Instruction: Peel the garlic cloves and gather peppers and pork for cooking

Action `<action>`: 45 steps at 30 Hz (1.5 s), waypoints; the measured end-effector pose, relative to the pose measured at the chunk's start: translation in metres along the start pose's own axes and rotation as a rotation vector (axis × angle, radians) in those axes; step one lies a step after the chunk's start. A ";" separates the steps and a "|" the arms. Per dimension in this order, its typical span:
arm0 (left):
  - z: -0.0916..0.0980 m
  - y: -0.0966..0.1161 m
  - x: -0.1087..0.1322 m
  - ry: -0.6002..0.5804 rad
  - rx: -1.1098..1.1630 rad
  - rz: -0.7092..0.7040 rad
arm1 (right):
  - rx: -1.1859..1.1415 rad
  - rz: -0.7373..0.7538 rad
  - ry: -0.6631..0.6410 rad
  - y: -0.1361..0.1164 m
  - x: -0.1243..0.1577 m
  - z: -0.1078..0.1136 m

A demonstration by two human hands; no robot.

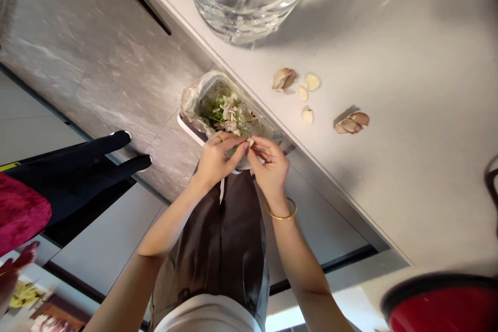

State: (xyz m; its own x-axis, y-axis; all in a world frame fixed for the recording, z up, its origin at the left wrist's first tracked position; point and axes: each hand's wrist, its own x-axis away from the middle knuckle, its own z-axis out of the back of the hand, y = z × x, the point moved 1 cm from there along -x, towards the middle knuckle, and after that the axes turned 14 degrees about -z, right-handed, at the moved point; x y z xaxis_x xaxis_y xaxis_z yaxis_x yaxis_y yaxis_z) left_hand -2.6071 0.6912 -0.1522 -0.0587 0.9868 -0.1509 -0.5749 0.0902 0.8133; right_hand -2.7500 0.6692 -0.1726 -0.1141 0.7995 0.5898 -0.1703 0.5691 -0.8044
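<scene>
Between the fingertips of both hands is a small garlic clove (pixel 250 142). My left hand (pixel 221 158) pinches it from one side, a ring on one finger. My right hand (pixel 269 163), with a gold bangle on the wrist, grips it from the other side. Just beyond the hands is a bin lined with a plastic bag (pixel 192 96), holding green scraps and pale peelings. On the counter lie several peeled garlic cloves (pixel 312 82), an unpeeled garlic piece (pixel 284 79) and another cluster of unpeeled cloves (pixel 352 122).
A large clear glass vessel (pixel 249 15) stands near the edge of the white counter (pixel 420 166). At the lower right is a red, black-rimmed object (pixel 443 303). Another person in dark trousers (pixel 85 163) stands at the left, by white cabinets.
</scene>
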 end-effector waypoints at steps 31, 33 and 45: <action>-0.003 -0.004 -0.001 -0.072 -0.003 0.025 | 0.017 0.003 -0.016 0.004 -0.004 0.000; -0.002 -0.003 0.000 -0.083 -0.018 0.006 | 0.055 0.037 -0.027 0.002 -0.003 0.000; -0.002 -0.002 0.000 -0.111 -0.168 -0.056 | 0.321 0.316 0.009 -0.005 0.000 0.004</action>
State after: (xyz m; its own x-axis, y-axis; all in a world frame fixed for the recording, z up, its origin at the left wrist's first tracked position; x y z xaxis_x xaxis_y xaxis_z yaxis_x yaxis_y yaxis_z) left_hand -2.6081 0.6912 -0.1548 0.0624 0.9905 -0.1229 -0.7034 0.1310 0.6986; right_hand -2.7527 0.6661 -0.1682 -0.2008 0.9271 0.3165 -0.4236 0.2091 -0.8814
